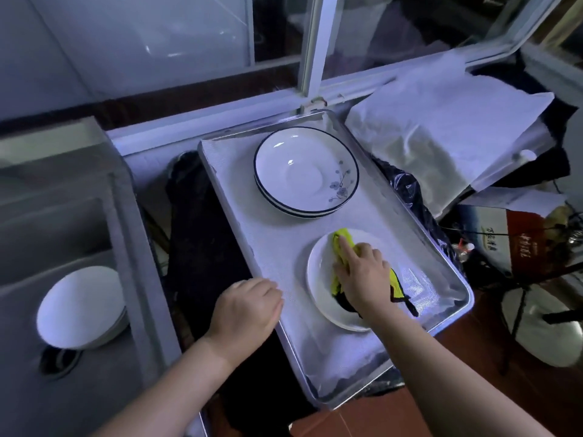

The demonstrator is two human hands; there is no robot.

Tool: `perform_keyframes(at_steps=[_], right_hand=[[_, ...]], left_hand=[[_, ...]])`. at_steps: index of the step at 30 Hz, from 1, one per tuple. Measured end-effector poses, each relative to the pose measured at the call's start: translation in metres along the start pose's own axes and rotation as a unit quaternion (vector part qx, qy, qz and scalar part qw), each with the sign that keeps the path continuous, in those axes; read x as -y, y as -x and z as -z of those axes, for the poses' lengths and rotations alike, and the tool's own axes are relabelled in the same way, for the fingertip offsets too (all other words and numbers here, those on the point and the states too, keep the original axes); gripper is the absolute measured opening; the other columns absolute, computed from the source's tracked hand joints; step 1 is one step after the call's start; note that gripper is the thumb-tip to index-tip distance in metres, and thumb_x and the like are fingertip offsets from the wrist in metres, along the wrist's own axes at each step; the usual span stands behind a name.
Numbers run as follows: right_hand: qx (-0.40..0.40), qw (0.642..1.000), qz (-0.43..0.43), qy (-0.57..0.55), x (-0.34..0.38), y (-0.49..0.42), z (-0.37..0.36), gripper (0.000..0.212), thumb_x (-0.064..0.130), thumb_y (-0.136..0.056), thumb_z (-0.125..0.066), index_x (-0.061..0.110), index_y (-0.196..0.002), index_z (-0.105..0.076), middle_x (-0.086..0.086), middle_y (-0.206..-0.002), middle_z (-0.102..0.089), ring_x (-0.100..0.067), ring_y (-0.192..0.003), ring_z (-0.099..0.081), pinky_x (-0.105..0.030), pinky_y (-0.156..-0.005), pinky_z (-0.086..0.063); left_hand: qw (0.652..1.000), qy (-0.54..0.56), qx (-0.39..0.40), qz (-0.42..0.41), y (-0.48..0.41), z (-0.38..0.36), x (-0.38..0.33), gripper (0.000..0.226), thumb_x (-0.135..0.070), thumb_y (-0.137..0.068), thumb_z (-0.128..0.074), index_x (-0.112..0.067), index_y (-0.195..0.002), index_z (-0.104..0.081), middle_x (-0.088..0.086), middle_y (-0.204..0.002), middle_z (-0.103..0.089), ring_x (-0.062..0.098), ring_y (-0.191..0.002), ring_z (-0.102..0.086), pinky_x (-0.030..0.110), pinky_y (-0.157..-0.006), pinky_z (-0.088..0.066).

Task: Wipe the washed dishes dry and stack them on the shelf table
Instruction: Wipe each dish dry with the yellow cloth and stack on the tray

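A plain white plate [318, 272] lies at the near right of a metal tray [239, 247] lined with white cloth. My right hand [362, 272] presses a yellow and black cloth [342, 239] into the plate, forefinger stretched out over it. My left hand [249, 305] rests on the tray's left rim with its fingers curled under; whether they grip the rim is hidden. At the tray's far end stands a stack of blue-rimmed plates [304, 173] with a flower print. White bowls [80, 307] lie tilted in the sink at the left.
The steel sink [94, 216] fills the left side, with a drain below the bowls. A window frame [310, 58] runs behind the tray. White paper [441, 127] covers items at the right, above a printed box [536, 244] and a stand on the red floor.
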State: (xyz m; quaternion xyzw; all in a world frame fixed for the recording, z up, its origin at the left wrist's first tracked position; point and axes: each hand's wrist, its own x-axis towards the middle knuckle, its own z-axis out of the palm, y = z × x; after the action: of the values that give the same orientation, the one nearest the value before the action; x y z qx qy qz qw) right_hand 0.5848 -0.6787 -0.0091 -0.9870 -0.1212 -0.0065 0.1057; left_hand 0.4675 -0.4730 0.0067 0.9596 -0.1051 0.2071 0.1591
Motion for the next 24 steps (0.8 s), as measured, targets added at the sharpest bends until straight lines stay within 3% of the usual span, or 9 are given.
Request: perform_keyframes(at_steps=[6,10,14,18,21,24], right_hand=[[-0.011,0.994,0.101,-0.041,0.027,0.028,-0.011,0.049,0.039,-0.083,-0.046,0.026,-0.128,-0.060,-0.004,-0.092,-0.060,-0.030,-0.072,-0.054,-0.034,-0.060,-0.041],[0.051,0.986,0.112,-0.111,0.031,0.047,-0.008,0.051,0.028,-0.077,-0.059,0.029,-0.128,-0.059,-0.003,-0.091,-0.057,-0.031,-0.076,-0.056,-0.035,-0.062,-0.046],[0.057,0.983,0.088,-0.152,0.060,0.064,0.009,0.049,0.024,-0.077,-0.067,0.039,-0.124,-0.060,0.006,-0.092,-0.054,-0.023,-0.084,-0.060,-0.028,-0.062,-0.040],[-0.038,0.967,0.164,-0.193,0.143,0.066,0.028,0.054,0.022,-0.072,-0.063,0.038,-0.123,-0.056,0.009,-0.093,-0.054,-0.014,-0.078,-0.056,-0.024,-0.063,-0.044],[-0.069,0.945,0.205,-0.243,0.228,0.060,0.032,0.057,0.012,-0.073,-0.065,0.032,-0.125,-0.057,0.007,-0.099,-0.055,-0.018,-0.077,-0.058,-0.030,-0.063,-0.049],[-0.078,0.928,0.228,-0.284,0.316,0.058,0.020,0.051,0.022,-0.076,-0.060,0.036,-0.124,-0.055,0.008,-0.100,-0.056,-0.016,-0.081,-0.060,-0.033,-0.064,-0.052]], left_hand=[[0.995,0.015,0.028,0.098,0.019,0.022,0.013,0.028,-0.025,-0.080,-0.049,-0.017,-0.074,-0.076,-0.005,-0.083,-0.074,0.014,-0.077,-0.070,0.025,-0.063,-0.054],[0.992,0.001,0.036,0.119,0.032,0.038,0.032,0.031,-0.025,-0.081,-0.047,-0.017,-0.075,-0.077,-0.004,-0.081,-0.074,0.014,-0.075,-0.071,0.024,-0.061,-0.054],[0.986,-0.011,0.034,0.162,0.054,0.063,0.064,0.033,-0.025,-0.083,-0.046,-0.016,-0.077,-0.077,-0.004,-0.080,-0.074,0.015,-0.074,-0.071,0.023,-0.058,-0.053],[0.967,-0.047,0.065,0.242,0.092,0.097,0.117,0.006,-0.011,-0.076,-0.074,-0.016,-0.073,-0.076,-0.004,-0.072,-0.071,0.019,-0.063,-0.067,0.022,-0.046,-0.045],[0.937,-0.056,0.119,0.323,0.131,0.118,0.171,0.011,-0.009,-0.071,-0.077,-0.017,-0.066,-0.071,-0.002,-0.065,-0.066,0.023,-0.061,-0.063,0.022,-0.043,-0.032],[0.890,-0.026,0.118,0.439,0.172,0.131,0.235,0.011,-0.012,-0.080,-0.064,-0.015,-0.080,-0.075,0.005,-0.083,-0.073,0.031,-0.076,-0.068,0.032,-0.056,-0.048]])
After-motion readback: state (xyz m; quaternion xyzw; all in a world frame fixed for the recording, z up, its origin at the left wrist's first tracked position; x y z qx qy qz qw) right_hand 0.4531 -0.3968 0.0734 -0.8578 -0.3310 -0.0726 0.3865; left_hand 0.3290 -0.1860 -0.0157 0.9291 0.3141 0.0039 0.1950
